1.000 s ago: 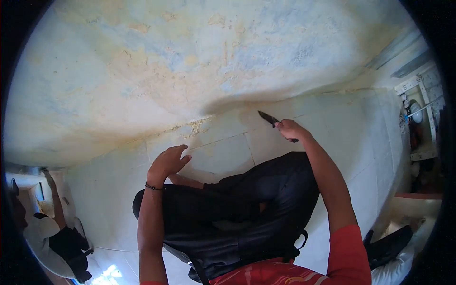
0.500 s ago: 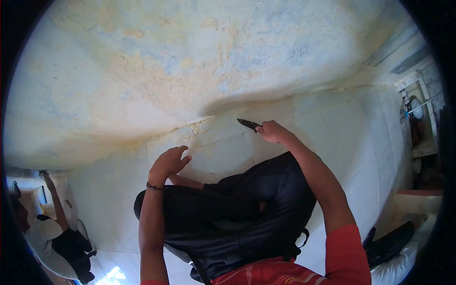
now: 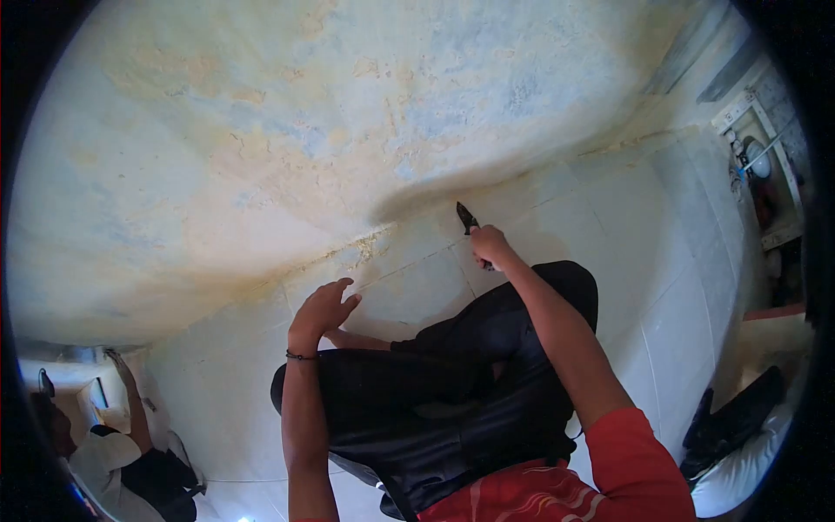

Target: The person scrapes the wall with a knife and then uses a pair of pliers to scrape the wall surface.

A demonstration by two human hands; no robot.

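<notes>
My right hand [image 3: 491,247] is closed around the handle of a black knife [image 3: 466,216]. The blade points up toward the base of the wall, apart from it, over the tiled floor. My left hand [image 3: 322,311] hovers above my bent leg with its fingers spread and nothing in them; a dark bracelet circles the wrist. Between the two hands, pale flakes of paint or plaster [image 3: 365,250] lie on the floor where it meets the wall. The wall [image 3: 287,165] is stained, with blistered, peeling paint.
My crossed legs in black trousers [image 3: 391,383] fill the lower middle. Another person [image 3: 130,452] sits at the far left, arm raised to the wall. A second person's dark-clothed leg [image 3: 735,426] shows at lower right. A white frame [image 3: 778,165] with items inside stands at the right.
My right hand has turned the knife, so its blade now points upward instead of left. The whole view has shifted slightly, and my left hand appears a little further right.
</notes>
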